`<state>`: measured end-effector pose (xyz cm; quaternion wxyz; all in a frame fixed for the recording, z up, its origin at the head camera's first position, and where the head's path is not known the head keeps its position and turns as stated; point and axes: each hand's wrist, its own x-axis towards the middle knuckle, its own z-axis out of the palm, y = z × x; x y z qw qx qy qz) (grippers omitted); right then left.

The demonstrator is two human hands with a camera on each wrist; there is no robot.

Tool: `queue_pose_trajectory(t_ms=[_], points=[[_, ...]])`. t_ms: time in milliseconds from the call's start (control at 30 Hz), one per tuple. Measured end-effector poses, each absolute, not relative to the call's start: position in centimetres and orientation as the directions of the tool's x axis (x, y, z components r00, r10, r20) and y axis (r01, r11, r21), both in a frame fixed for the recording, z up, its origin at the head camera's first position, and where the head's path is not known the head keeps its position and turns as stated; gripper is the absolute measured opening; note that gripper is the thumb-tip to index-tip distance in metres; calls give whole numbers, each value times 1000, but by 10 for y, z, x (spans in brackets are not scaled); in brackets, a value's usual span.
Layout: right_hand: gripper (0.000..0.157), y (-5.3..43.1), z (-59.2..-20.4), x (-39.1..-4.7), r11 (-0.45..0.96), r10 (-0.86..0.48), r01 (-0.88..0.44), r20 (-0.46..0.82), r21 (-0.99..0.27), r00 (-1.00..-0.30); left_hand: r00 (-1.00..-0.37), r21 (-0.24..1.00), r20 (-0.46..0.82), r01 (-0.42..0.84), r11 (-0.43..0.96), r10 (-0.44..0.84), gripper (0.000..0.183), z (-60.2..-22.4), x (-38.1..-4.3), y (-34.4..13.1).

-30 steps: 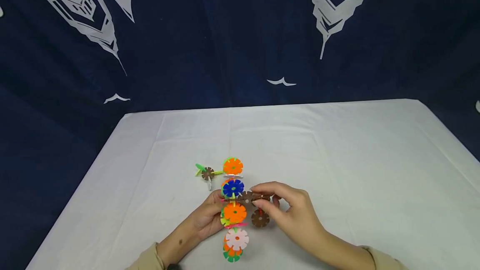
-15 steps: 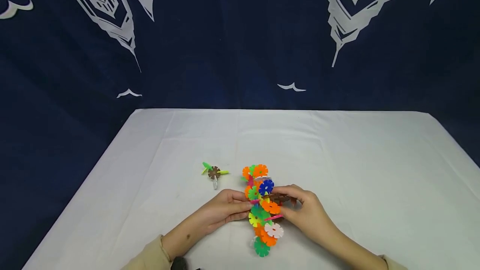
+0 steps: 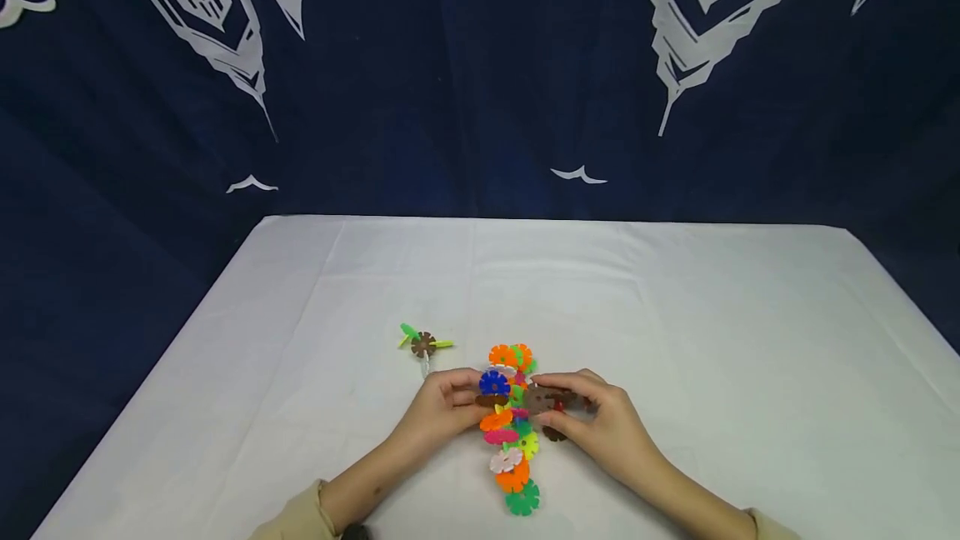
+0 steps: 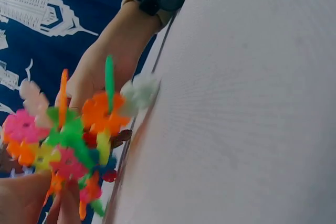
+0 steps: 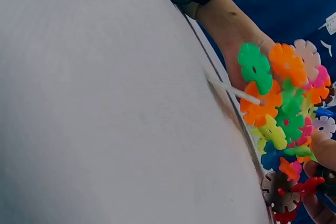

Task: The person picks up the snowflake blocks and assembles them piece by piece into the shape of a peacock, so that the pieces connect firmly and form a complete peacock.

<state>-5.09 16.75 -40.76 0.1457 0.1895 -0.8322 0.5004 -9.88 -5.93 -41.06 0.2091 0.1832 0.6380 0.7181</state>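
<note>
Both hands hold a tall cluster of interlocking snowflake discs point(image 3: 514, 475) upright over the table. Its discs are orange, green, pink, yellow, blue, white and brown. On the left side, my left hand point(image 3: 442, 407) pinches the cluster near a brown disc point(image 3: 491, 400); in the left wrist view its fingertips point(image 4: 31, 190) press close to a pink disc point(image 4: 68, 163). Opposite, my right hand point(image 3: 603, 415) grips brown discs point(image 3: 538, 398) that stick out to the right, with a red piece point(image 5: 308, 184) among them. Part of the left fingers is hidden behind the discs.
A smaller snowflake-disc piece point(image 3: 423, 345), brown with green, yellow and clear discs, lies on the white-covered table point(image 3: 675, 298) just behind the left hand. A dark blue curtain point(image 3: 450, 90) with white prints hangs behind the table's far edge.
The cluster swung right, then slightly back left, and has turned about its upright axis, so different discs face the camera. Both hands keep their hold. The smaller piece stays on the table.
</note>
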Motion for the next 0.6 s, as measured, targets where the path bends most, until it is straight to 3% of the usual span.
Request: queue_pose_trajectory(t_ms=[200, 400, 600], points=[[36, 166, -404, -51, 472, -167, -440, 413, -764, -895, -772, 994, 93, 39, -99, 629, 32, -412, -97, -62], [36, 167, -403, -50, 493, -147, -414, 396, -765, -907, -795, 980, 145, 197, 24, 588, 27, -415, -95, -57], [37, 170, -401, -48, 496, -147, -414, 396, -763, -906, -806, 964, 170, 255, 73, 568, 18, -417, -95, -54]])
